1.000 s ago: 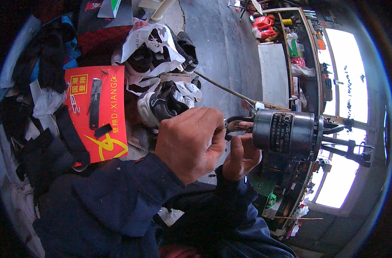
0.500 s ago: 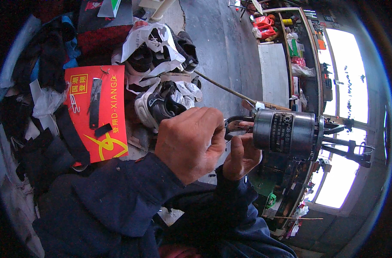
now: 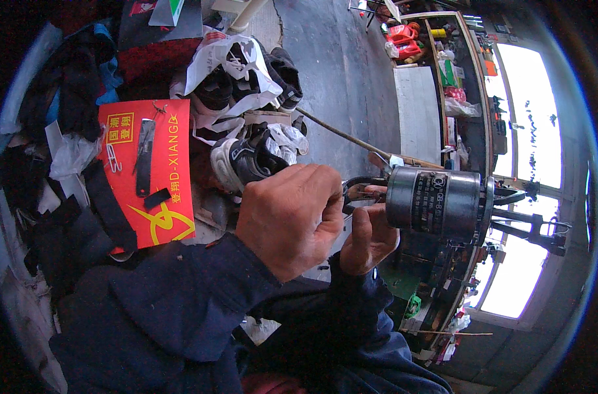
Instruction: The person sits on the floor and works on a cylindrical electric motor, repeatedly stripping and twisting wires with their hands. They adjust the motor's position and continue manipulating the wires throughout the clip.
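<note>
My left hand [image 3: 289, 223] is closed in a fist, its thumb and forefinger pressed together beside a black curved piece [image 3: 358, 190]. What it pinches is hidden. Just to the right, my right hand [image 3: 370, 240] has its thumb raised and its other fingers curled behind that piece. I cannot make out what they grip. A shiny metal cylinder [image 3: 433, 202] with a printed label, like a small motor housing, lies on its side against the right fingertips. Dark rods and brackets [image 3: 522, 226] stick out from its right end.
A red printed sheet [image 3: 171, 151] at left carries a dark flat blade-like strip [image 3: 144, 157]. Black-and-white sneakers [image 3: 253, 157] with crumpled paper lie beyond my hands. A long stick [image 3: 341, 134] slants across the grey floor [image 3: 338, 72]. A cluttered shelf [image 3: 466, 85] stands at right.
The sneaker nearest my left hand has shifted slightly to the right. My hands and the metal cylinder stay almost exactly where they were.
</note>
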Demonstrator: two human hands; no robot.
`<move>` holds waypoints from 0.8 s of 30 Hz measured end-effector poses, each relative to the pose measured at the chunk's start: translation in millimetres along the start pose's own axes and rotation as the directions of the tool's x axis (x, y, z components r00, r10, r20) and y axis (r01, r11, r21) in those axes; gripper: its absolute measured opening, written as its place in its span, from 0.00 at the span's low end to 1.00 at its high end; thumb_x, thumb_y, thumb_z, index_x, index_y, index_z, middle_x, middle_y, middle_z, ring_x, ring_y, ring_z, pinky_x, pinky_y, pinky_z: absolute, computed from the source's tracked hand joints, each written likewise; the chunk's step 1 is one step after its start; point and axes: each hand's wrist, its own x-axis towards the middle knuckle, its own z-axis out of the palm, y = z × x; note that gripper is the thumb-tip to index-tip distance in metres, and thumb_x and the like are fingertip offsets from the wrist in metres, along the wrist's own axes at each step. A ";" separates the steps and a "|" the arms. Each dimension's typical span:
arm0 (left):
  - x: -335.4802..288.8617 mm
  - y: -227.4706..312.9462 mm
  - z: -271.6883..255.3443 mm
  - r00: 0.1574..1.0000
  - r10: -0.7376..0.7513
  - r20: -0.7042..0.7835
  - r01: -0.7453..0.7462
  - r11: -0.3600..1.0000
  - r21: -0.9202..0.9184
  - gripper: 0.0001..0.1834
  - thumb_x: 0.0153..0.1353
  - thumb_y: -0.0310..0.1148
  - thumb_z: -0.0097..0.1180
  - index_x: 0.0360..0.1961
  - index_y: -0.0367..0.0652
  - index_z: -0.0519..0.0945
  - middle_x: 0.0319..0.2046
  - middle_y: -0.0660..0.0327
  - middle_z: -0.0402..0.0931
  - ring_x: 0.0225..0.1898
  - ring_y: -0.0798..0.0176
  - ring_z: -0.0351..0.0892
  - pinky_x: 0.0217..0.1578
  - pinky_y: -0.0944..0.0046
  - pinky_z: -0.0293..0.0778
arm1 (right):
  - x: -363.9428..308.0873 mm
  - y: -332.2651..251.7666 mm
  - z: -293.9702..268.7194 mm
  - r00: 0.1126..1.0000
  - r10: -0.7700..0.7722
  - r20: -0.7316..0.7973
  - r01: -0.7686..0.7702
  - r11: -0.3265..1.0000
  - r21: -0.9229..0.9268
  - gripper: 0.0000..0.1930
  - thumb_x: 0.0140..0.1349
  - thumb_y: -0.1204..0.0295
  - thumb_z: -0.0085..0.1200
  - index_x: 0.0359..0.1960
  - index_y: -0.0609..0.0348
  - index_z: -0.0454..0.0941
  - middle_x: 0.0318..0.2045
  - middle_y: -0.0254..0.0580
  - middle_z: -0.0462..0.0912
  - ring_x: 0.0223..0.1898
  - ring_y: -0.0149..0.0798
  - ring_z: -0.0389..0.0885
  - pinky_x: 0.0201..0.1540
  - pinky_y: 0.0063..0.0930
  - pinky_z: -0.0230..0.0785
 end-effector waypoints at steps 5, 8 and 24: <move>-1.4 2.7 -1.9 0.997 -0.076 0.029 0.077 0.997 -0.025 0.09 0.48 0.21 0.61 0.29 0.40 0.74 0.26 0.52 0.75 0.29 0.46 0.80 0.30 0.54 0.76 | 0.5 -1.6 0.0 1.000 -0.022 0.013 0.023 0.999 -0.028 0.05 0.56 0.76 0.57 0.32 0.64 0.76 0.47 0.54 0.79 0.49 0.40 0.78 0.56 0.41 0.66; 0.2 1.0 -1.4 1.000 -0.013 0.006 0.014 1.000 -0.016 0.10 0.51 0.22 0.62 0.29 0.41 0.70 0.23 0.53 0.72 0.27 0.47 0.79 0.25 0.54 0.73 | 0.5 -2.7 0.7 1.000 -0.024 0.012 0.025 1.000 -0.014 0.05 0.56 0.76 0.57 0.32 0.64 0.77 0.47 0.54 0.80 0.50 0.41 0.78 0.57 0.42 0.66; -0.1 0.3 0.2 1.000 -0.007 0.000 0.007 1.000 -0.011 0.11 0.51 0.22 0.62 0.29 0.41 0.70 0.23 0.53 0.72 0.27 0.46 0.78 0.25 0.53 0.73 | 1.7 -2.9 0.5 1.000 0.012 0.002 -0.012 0.998 -0.060 0.05 0.55 0.74 0.58 0.31 0.62 0.77 0.47 0.52 0.80 0.50 0.42 0.77 0.57 0.41 0.66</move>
